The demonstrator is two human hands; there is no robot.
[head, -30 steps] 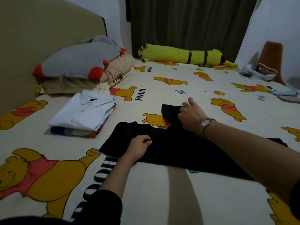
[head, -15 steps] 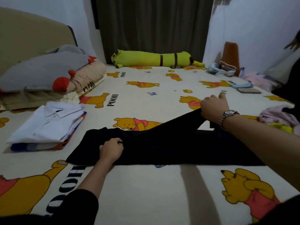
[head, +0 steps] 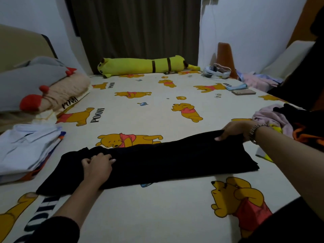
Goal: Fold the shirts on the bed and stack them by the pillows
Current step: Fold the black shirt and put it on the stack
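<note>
A black shirt (head: 166, 160) lies across the bed (head: 133, 113) as a long folded strip. My left hand (head: 97, 166) rests on its left part with fingers bent against the cloth. My right hand (head: 235, 130) holds the strip's far right edge, fingers curled over it. A stack of folded shirts (head: 26, 148) with a white one on top sits at the left, in front of the pillows (head: 43, 88).
A heap of unfolded clothes (head: 284, 120) lies at the right edge. A long yellow plush (head: 145, 65) lies by the curtain. A phone (head: 243, 92) and a white headset (head: 216, 71) rest at the far right of the bed.
My right hand has carried the shirt's far side over and down onto the bed, leaving a long strip. My left hand stayed on the left part. The view swung right.
</note>
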